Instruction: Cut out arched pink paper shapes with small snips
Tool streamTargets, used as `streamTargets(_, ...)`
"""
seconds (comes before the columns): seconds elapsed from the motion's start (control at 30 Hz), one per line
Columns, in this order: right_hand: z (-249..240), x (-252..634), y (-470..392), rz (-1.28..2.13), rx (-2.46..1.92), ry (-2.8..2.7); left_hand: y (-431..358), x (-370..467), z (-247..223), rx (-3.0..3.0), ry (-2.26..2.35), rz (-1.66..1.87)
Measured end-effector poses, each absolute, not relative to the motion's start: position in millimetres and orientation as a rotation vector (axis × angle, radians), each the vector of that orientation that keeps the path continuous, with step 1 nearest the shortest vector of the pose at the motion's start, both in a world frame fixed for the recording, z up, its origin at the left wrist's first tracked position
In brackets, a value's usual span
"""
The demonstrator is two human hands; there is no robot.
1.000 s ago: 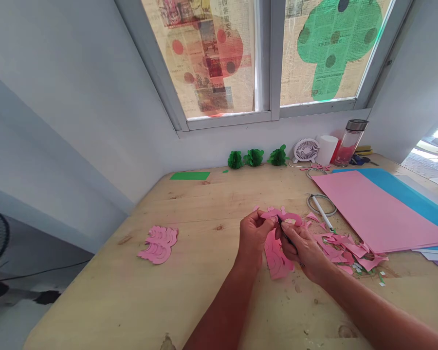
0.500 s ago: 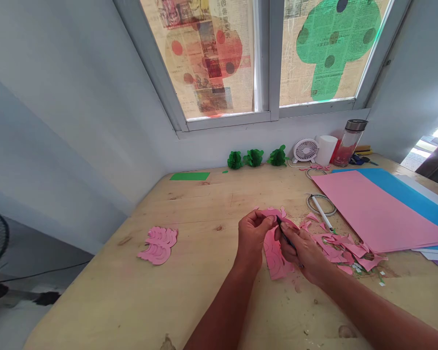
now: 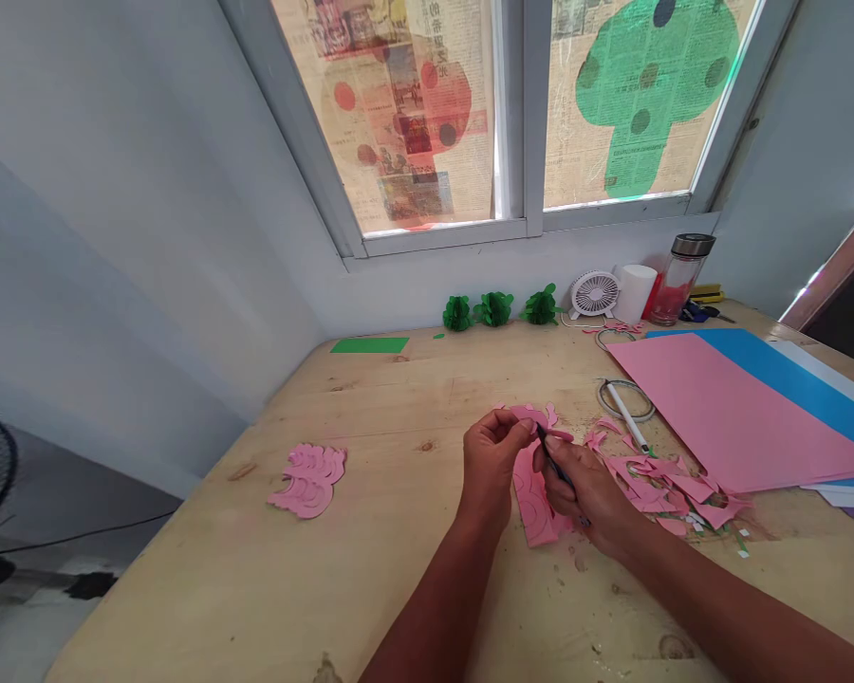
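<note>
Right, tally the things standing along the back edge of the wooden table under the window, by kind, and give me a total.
Green folded-paper ball ornaments: 3
Small white desk fan: 1
White cylindrical cup: 1
Clear glass bottle with dark lid: 1
Total: 6

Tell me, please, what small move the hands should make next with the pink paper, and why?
Probably turn the pink paper piece slightly with the left hand, so the uncut outline meets the small dark tool in the right hand. The tool's tip already rests at the paper's edge.
</note>
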State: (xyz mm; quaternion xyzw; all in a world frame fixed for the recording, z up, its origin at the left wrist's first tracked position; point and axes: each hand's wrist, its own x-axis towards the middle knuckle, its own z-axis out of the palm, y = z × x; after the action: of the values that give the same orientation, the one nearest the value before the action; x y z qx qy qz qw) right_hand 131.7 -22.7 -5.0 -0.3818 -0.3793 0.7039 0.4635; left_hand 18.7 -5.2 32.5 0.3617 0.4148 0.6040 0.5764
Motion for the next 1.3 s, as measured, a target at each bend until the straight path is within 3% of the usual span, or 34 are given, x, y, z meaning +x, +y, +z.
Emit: streamTargets(1.3, -7.0, 131.6, -23.9, 1.829, -0.803, -0.804, -4.4, 19.3, 26.4, 0.932, 0.934, 1.355)
